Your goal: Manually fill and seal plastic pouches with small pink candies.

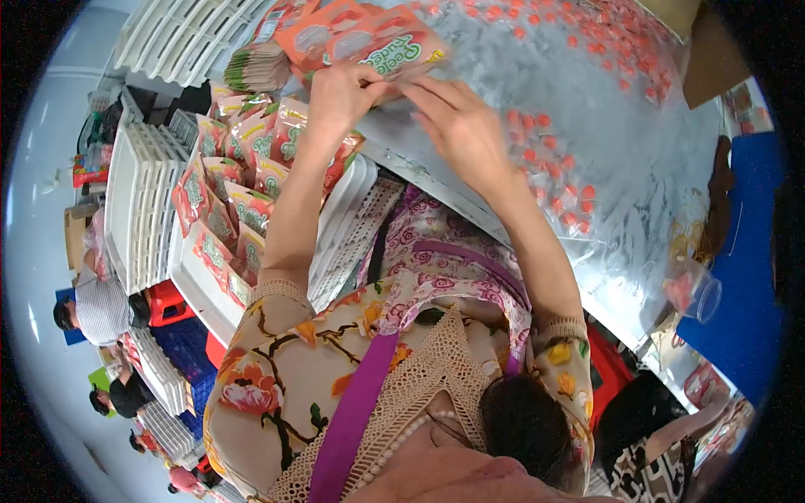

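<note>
At the table's far edge, a red candy pouch (394, 52) with green lettering lies before both hands. My left hand (340, 102) is closed in a pinch at the pouch's near edge. From the other side, my right hand (463, 130) meets it with fingers fairly straight and fingertips pressed at that same edge; it is slightly blurred. The fingers cover exactly what they grip there. More flat red pouches (314, 33) lie just beyond, and a stack of pouches (256, 67) stands to the left.
Filled pouches (239, 180) crowd a white tray (205, 289) at my left, near stacked white crates (151, 201). Small wrapped red candies (549, 163) lie scattered over the metal table (620, 268), with a larger heap at the far right. A clear plastic cup (698, 293) sits at the right edge. Other people work at left.
</note>
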A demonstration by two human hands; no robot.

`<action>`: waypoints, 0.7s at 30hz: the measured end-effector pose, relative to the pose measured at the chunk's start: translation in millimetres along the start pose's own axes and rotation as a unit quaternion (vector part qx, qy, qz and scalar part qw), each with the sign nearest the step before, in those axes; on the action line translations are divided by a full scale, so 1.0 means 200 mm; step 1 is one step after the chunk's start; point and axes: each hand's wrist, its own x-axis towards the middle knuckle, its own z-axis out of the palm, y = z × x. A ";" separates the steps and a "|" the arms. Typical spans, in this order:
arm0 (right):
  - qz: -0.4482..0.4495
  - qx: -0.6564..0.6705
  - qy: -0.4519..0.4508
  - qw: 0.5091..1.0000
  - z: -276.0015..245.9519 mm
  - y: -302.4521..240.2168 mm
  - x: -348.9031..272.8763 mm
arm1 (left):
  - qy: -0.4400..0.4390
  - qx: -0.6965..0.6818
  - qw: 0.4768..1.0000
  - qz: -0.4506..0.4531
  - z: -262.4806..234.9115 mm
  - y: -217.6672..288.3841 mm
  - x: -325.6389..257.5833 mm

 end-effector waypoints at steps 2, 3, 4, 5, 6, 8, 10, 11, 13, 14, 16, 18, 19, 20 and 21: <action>-0.019 -0.069 -0.007 0.997 0.06 0.03 0.03 | -0.035 -0.019 0.999 -0.030 -0.03 0.06 0.00; -0.036 -0.074 -0.014 0.996 0.07 0.05 0.02 | -0.061 -0.031 0.995 -0.067 -0.03 0.08 0.00; -0.052 -0.080 -0.021 0.995 0.08 0.07 0.01 | -0.068 -0.065 0.994 -0.049 -0.02 0.05 -0.01; -0.041 -0.088 -0.023 0.995 0.09 0.07 0.00 | -0.077 -0.073 0.993 -0.044 0.00 0.06 -0.03; -0.043 -0.098 -0.024 0.994 0.09 0.07 -0.01 | -0.073 -0.143 0.985 -0.066 0.02 0.08 -0.04; -0.060 -0.106 -0.007 0.993 0.08 0.09 -0.01 | -0.081 -0.244 0.963 -0.076 0.05 0.06 -0.05; -0.065 -0.115 -0.004 0.991 0.05 0.09 -0.03 | -0.128 -0.286 0.945 -0.100 0.05 0.01 -0.03; -0.078 -0.118 -0.001 0.990 0.04 0.08 -0.03 | -0.164 -0.322 0.923 -0.128 0.04 0.00 -0.03; -0.091 -0.112 -0.005 0.990 0.02 0.05 -0.03 | -0.192 -0.308 0.927 -0.098 0.09 -0.02 -0.03; -0.103 -0.107 -0.006 0.989 0.01 0.04 -0.03 | -0.220 -0.293 0.928 -0.065 0.09 0.00 -0.02; -0.118 -0.101 -0.011 0.988 0.00 0.03 -0.03 | -0.221 -0.189 0.956 -0.027 0.06 0.05 0.00; -0.130 -0.098 -0.017 0.987 -0.02 0.03 -0.04 | -0.160 -0.059 0.984 0.053 0.06 0.14 -0.02; -0.118 -0.105 -0.021 0.987 -0.02 0.03 -0.05 | -0.160 -0.057 0.984 0.051 0.06 0.17 -0.02; -0.106 -0.111 -0.026 0.988 -0.04 0.02 -0.06 | -0.128 -0.043 0.987 0.082 0.05 0.20 -0.02; -0.107 -0.109 -0.026 0.988 -0.06 0.01 -0.07 | -0.097 -0.029 0.988 0.114 0.05 0.22 -0.02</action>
